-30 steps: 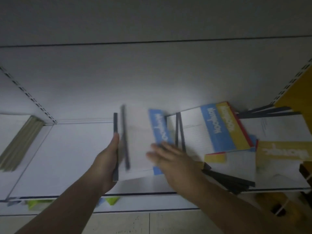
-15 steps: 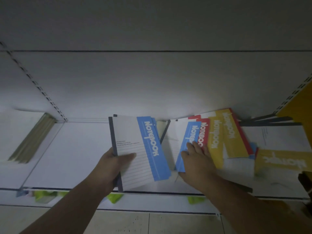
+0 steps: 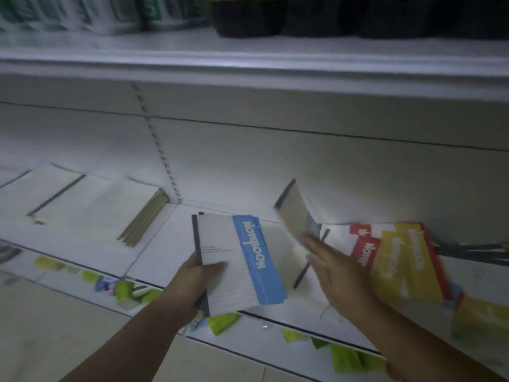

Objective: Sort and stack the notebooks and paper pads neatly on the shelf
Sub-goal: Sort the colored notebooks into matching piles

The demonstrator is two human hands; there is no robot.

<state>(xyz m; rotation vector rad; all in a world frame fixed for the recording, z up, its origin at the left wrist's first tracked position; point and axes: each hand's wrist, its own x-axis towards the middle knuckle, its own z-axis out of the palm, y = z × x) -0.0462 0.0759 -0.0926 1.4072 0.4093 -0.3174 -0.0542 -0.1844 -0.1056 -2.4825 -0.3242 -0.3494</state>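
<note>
We are looking at a shop's stationery aisle: white metal shelves (image 3: 165,244) on a slotted upright (image 3: 159,150), green price labels (image 3: 220,322) along the front edge, many identical notebooks (image 3: 399,260), stacked paper pads (image 3: 91,205), and blurred packaged goods (image 3: 248,17) on the upper shelf (image 3: 248,64).

We can read one word well: "Notebook", in white letters, running sideways down the blue band of the blue notebook (image 3: 257,257). The small dark print on its white part is too tiny for us to read. On the red notebook (image 3: 364,250) we see only the start of a word, "Not". The white words on the yellow notebooks (image 3: 399,260) and the green tags (image 3: 220,322) are too blurry to read
</note>
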